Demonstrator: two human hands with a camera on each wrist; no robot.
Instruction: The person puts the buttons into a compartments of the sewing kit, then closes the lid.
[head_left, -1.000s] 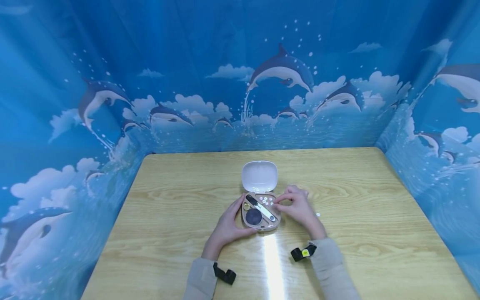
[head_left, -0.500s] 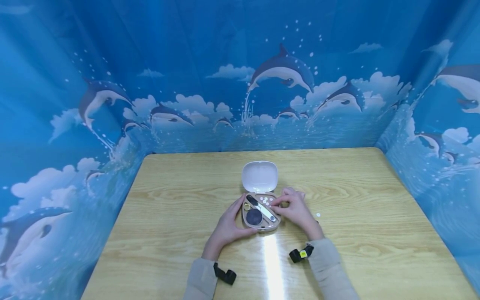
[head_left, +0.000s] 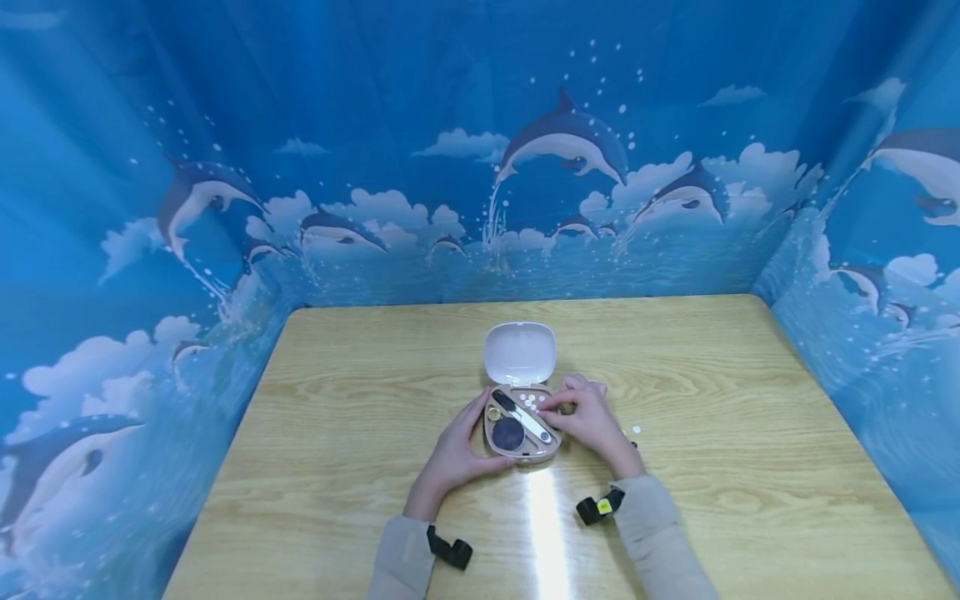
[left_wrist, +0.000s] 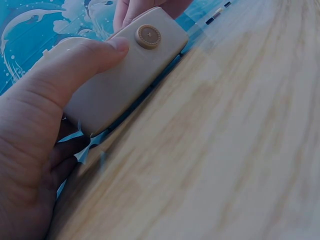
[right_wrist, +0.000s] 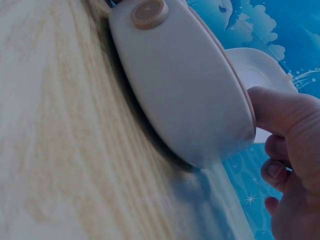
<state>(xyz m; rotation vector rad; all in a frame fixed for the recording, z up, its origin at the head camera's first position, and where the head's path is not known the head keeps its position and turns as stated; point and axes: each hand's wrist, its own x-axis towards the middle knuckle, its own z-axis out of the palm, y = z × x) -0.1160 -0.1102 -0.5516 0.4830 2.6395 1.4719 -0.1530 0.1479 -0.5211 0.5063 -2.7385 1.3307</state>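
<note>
A small beige sewing case sits on the table with its white lid raised behind it. My left hand grips its left side, thumb across the front wall near the round clasp. Over the right compartment, my right hand brings thumb and forefinger together at a small white button, which the fingertips hide. Several other white buttons lie there in view. A black-and-white tool lies diagonally across the case, beside a dark round piece and a gold ring-like piece.
One loose white button lies on the wooden table to the right of my right wrist. A blue dolphin-print curtain stands around the back and sides of the table.
My right hand has shifted slightly left, its fingertips passing from the right rim further into the button compartment. The left hand and the case have stayed in place.
</note>
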